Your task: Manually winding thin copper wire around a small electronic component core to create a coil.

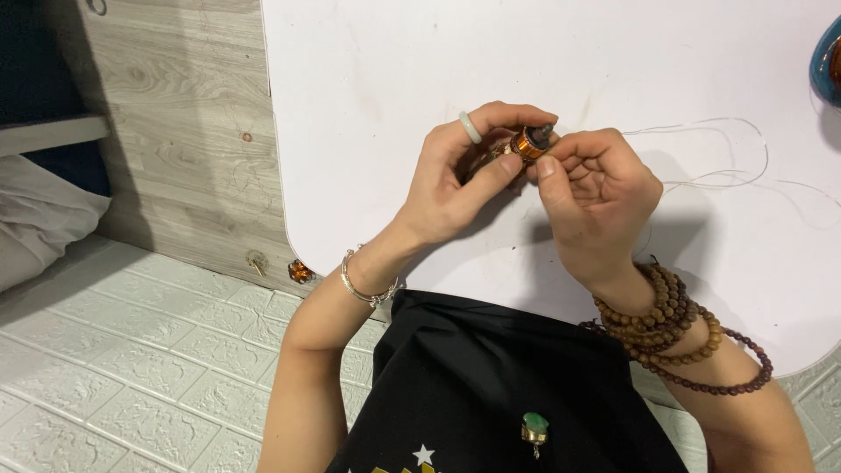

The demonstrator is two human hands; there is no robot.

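Both hands work together above the white table, at its near middle. The left hand pinches an amber bead with gold caps between thumb and forefinger; the fingers are pressed together on it. The right hand closes on the same bead from the other side, thumb and forefinger tips meeting at a small dark end piece just above the bead. Whether that piece is a cap or a tool tip cannot be told.

A thin clear thread runs out from behind the right hand and loops loosely across the table, well beyond the grip.

Judgement on technique: the step in hand appears to be seating the bead on the thread. It is done well with the left pinch steady, the right fingertips working close to the bead hole, and the loose thread free of snags.

Worn items: a pale green ring, a silver bracelet on the left wrist, and wooden bead bracelets on the right.

A second amber bead lies below the table edge, well left of the grip. No packages, labels or signs are visible; a dark teal vessel shows at the far right edge.
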